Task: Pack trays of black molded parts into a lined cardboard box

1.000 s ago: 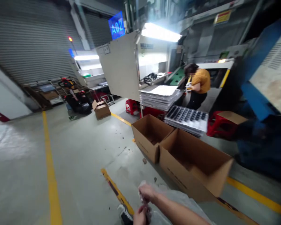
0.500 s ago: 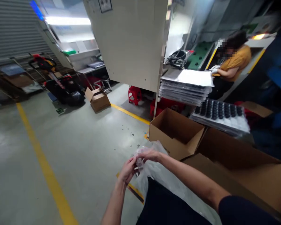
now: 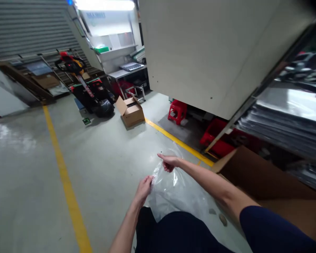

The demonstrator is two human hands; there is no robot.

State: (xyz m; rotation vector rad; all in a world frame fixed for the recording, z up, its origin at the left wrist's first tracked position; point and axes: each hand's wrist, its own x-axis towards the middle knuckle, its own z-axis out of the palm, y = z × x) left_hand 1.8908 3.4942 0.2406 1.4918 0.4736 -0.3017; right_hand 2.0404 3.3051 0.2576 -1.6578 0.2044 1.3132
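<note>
Hands first, going left to right: left hand (image 3: 144,188) sits at about 6 o'clock in the view, fingers pinched together on the near edge of a clear plastic bag (image 3: 173,191). The right hand (image 3: 169,162) is up and a bit further out, around 5 o'clock from the middle, fingers curled shut on the bag's far edge, so the film is stretched between the two.

The bag hangs low in the middle of the view, over the dark lap and above the grey floor (image 3: 28,175), with the open cardboard box (image 3: 265,182) off at 3 o'clock.

What could go wrong, my guess: the film is thin and slippery, so if either pinch only has one layer, the mouth won't open and it just slides out of the fingers. Pulling hard could tear the edge too. It could also drop on the dirty floor.

Its long axis seems to run from the hands back toward the body, mouth end pointing away at roughly 12 o'clock, though the crumpling makes it hard to be sure.
</note>
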